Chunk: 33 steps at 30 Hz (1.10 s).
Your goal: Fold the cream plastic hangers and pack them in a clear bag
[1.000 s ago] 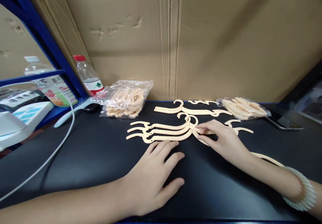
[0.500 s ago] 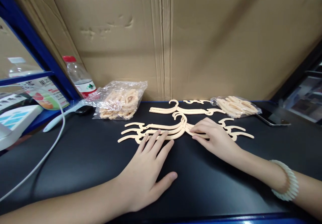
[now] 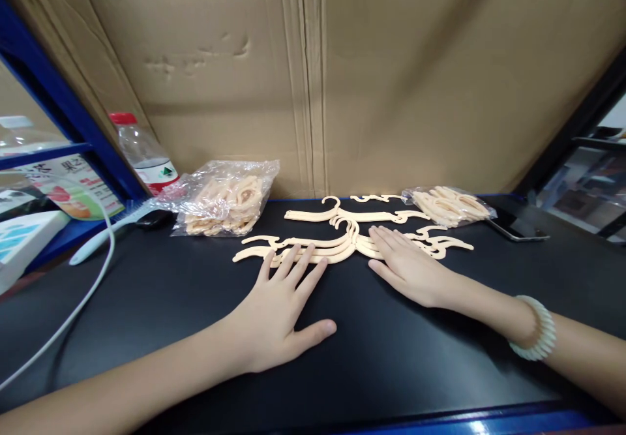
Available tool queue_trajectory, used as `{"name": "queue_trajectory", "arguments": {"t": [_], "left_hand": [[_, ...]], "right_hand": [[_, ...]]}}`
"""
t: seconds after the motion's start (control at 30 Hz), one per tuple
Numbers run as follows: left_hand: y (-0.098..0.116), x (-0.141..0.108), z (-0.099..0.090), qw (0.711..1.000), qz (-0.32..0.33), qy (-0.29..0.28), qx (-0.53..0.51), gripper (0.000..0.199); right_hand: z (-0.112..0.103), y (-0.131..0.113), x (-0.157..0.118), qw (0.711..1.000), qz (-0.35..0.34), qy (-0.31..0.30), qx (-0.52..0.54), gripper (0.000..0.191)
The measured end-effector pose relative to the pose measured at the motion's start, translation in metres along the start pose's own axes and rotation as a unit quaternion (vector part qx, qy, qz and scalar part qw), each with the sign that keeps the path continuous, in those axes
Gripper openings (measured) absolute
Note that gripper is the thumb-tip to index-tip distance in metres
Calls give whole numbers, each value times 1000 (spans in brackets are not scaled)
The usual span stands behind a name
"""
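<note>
Several cream plastic hangers (image 3: 337,250) lie nested together on the black table (image 3: 195,330), their hooks pointing away from me. My left hand (image 3: 281,311) has its fingers spread, with the fingertips on the left arms of the hangers. Flat and palm down, my right hand (image 3: 411,269) rests on their right arms, thumb apart from the fingers. Behind them lies another hanger (image 3: 366,216) with its hook up. A small cream piece (image 3: 376,197) is near the cardboard.
Clear bags of cream parts lie at the left (image 3: 225,203) and right (image 3: 450,205). A phone (image 3: 518,226) is beside the right bag. On the left are a red-capped bottle (image 3: 147,154), a light blue handle (image 3: 110,233) and a white cable (image 3: 92,311). Cardboard (image 3: 415,83) stands behind.
My right hand has gone from bent, pinching fingers to lying flat on the hangers. The nested hangers' arms sit closer together. The whole view has shifted slightly.
</note>
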<state>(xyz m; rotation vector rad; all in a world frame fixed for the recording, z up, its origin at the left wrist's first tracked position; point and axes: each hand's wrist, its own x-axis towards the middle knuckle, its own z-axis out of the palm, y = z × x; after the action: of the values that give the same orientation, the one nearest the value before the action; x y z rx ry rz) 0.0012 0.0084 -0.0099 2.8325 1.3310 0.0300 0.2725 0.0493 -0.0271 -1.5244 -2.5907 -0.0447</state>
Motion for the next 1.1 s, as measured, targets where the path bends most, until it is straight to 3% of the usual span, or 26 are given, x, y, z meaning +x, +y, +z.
{"name": "queue_trajectory", "arguments": {"t": [0.37, 0.6, 0.7, 0.8, 0.97, 1.1], "left_hand": [[-7, 13, 5, 999, 18, 39, -12, 76], [-5, 12, 2, 999, 0, 24, -27, 74], [-5, 10, 3, 999, -2, 33, -30, 73], [-5, 8, 4, 997, 11, 70, -28, 68], [-2, 5, 0, 990, 90, 106, -37, 48], [-6, 8, 4, 985, 121, 113, -53, 44]], "right_hand": [[4, 24, 13, 999, -34, 21, 10, 65], [5, 24, 13, 999, -39, 35, 13, 65], [8, 25, 12, 997, -33, 64, 15, 65], [6, 24, 9, 990, -48, 136, 10, 56], [-15, -7, -4, 947, -144, 279, 63, 40], [-45, -60, -24, 902, -302, 292, 99, 52]]}}
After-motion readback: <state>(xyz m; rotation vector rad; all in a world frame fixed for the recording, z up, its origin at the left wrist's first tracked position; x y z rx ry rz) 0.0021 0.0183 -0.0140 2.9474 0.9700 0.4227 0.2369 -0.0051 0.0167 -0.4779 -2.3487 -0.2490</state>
